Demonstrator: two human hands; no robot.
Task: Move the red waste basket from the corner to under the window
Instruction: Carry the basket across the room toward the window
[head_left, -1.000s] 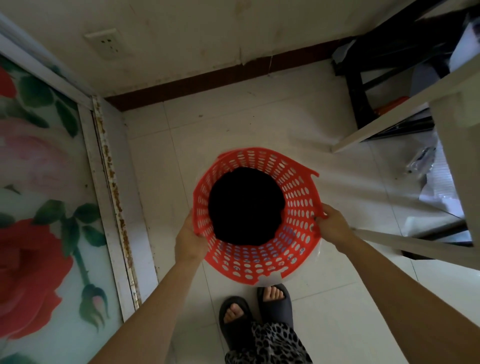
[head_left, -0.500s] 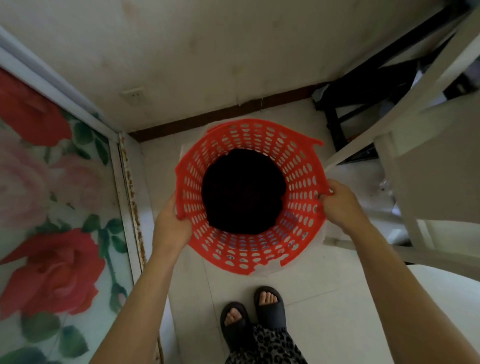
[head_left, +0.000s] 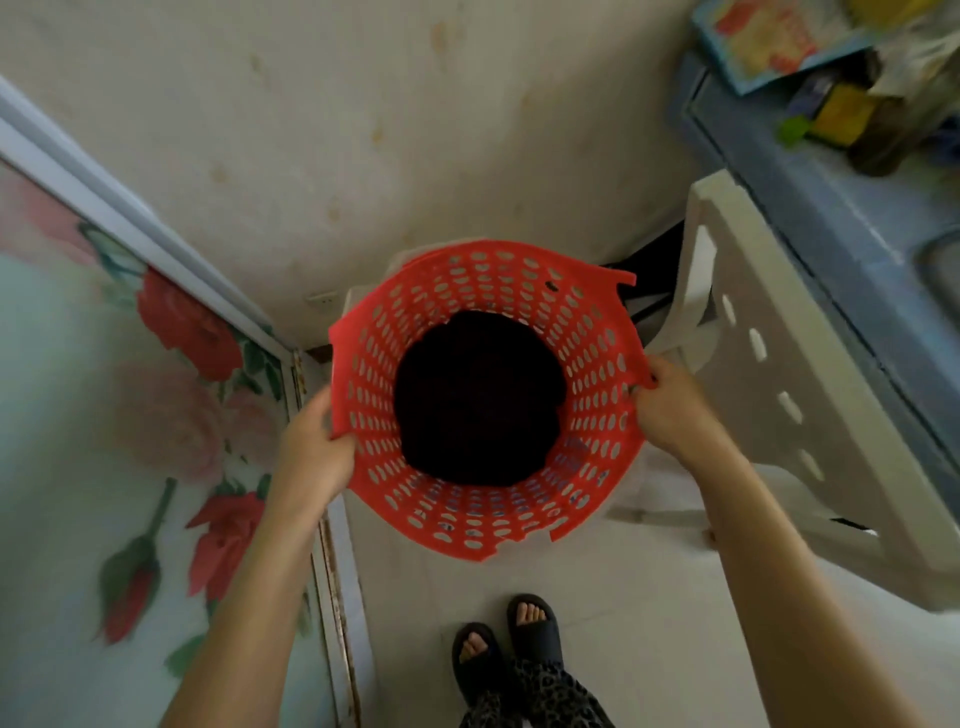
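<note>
The red waste basket is a round plastic one with oval holes and a chipped rim; its inside bottom looks black. I hold it off the floor in front of me, seen from above. My left hand grips the rim on the left side. My right hand grips the rim on the right side. A pale plastic liner shows under the basket's lower right edge.
A glass door panel with red roses and its rusty frame stand at my left. A white plastic chair is close on the right, beside a blue counter with bottles. My sandalled feet stand on pale floor tiles.
The basket has risen off the floor in both hands and come closer to the camera. The view has tilted up, so the chair and the counter now show at right.
</note>
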